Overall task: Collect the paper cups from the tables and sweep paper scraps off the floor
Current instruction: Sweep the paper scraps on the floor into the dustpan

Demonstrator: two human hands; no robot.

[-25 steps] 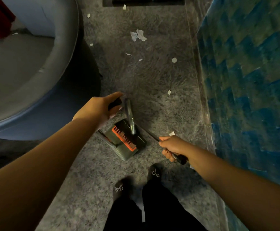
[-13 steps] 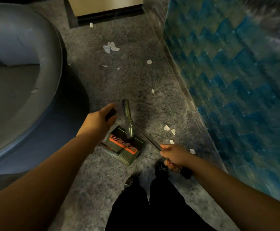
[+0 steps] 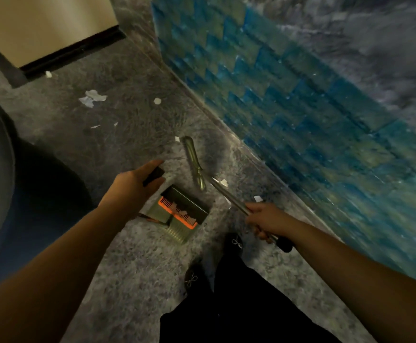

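Hands work a broom and dustpan over grey floor. Left hand has fingers curled round the dustpan handle; right hand grips the broom pole. Paper scraps lie scattered ahead, some just beside the blue wall. Risk: those by the wall may slip past the bristles, and a hasty stroke could flick light scraps beyond the pan.

Paper scraps: about ten, some too small to count
Brooms: one
Dustpans: one
Hands: two
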